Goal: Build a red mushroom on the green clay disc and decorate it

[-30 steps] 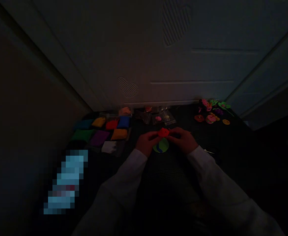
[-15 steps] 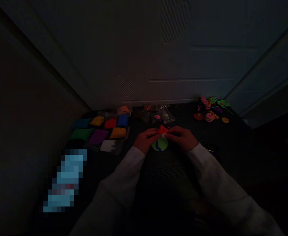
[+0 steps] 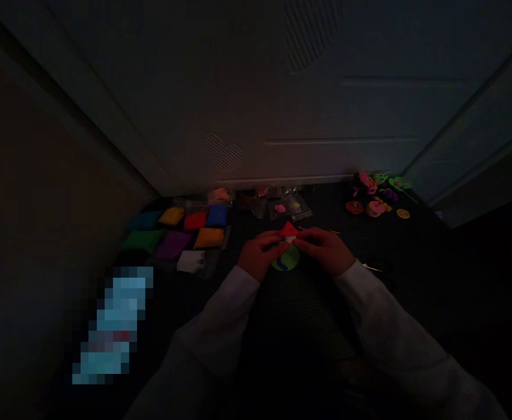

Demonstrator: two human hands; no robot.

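Fingertips of our left hand [image 3: 256,256] and our right hand [image 3: 329,252] grasped a red cap [image 3: 288,230] from either side, in front of us near the middle of the dark table [image 3: 291,300]. A white stem [image 3: 290,239] showed just under the cap, between our hands. We held both pieces by the far edge of a green disc [image 3: 293,257], which bore a blue strip [image 3: 281,261]; we could not tell whether they touched it. Coloured packets [image 3: 174,245] lay to our left, small clear bags [image 3: 298,208] sat beyond our hands, and flower-like shapes [image 3: 375,209] clustered well apart at the far right.
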